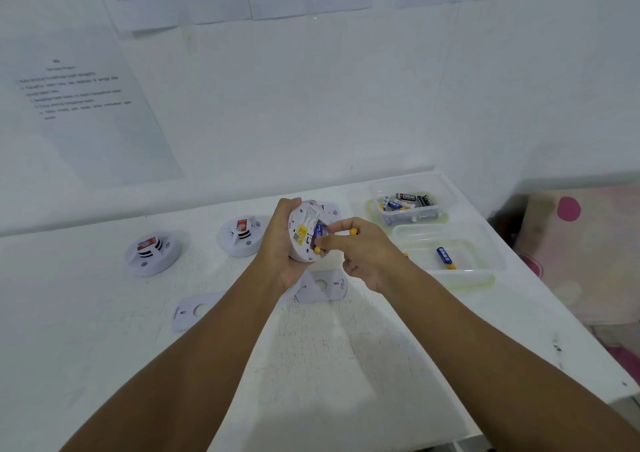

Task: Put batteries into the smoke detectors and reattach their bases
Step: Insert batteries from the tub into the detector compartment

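— Presently, where is the unit under work?

— Held above the white tabletop [346, 365]. Left hand [282, 243]: grip clenched round the round white plastic smoke detector [303, 233], underside turned up. Right hand [360, 254]: fingers pinch a blue-and-yellow battery [318, 240] at the open compartment; a second yellow-tipped battery [353, 232] shows above the fingers.

— Other items?

— Two flat white bases [194, 311] lie near the wrists. Two further white detectors [152, 252] sit left. Far clear plastic tub [408, 205] holds assorted batteries; near clear tub [450, 254] holds one blue-and-yellow battery [446, 257].
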A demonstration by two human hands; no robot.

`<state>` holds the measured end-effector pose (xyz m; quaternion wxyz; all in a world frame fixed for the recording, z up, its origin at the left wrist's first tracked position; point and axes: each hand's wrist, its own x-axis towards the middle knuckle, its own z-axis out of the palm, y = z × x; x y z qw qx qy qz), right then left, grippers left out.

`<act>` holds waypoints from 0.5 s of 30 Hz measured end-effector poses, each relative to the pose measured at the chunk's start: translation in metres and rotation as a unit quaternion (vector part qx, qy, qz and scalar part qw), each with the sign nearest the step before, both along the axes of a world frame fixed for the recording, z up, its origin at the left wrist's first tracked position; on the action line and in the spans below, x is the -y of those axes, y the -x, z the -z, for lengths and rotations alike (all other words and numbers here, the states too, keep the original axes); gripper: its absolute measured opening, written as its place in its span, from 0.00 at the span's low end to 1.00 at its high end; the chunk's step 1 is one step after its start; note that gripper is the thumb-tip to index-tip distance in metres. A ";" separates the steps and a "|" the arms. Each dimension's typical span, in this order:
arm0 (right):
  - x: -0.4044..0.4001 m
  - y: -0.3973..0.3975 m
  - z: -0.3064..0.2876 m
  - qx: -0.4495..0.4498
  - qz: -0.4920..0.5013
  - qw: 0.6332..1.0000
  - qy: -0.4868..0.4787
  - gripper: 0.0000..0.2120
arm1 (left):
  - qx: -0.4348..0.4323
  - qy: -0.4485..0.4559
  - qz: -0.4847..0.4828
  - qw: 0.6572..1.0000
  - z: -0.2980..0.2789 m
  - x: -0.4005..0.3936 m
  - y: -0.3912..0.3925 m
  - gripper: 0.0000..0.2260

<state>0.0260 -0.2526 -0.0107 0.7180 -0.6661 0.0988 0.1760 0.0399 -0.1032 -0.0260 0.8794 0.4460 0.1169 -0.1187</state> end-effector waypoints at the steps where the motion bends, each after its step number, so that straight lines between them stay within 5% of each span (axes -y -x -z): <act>1: -0.001 0.000 0.000 -0.008 -0.003 1.000 -0.002 0.13 | 0.003 0.005 0.000 1.000 -0.001 0.000 0.000 0.18; 8: -0.003 -0.003 -0.005 -0.019 0.037 0.999 0.006 0.04 | 0.017 0.025 0.022 0.999 -0.005 0.001 0.001 0.11; 15: 0.043 -0.007 -0.012 0.126 0.019 0.980 0.155 0.08 | 0.005 0.054 0.027 0.998 0.003 0.018 -0.004 0.11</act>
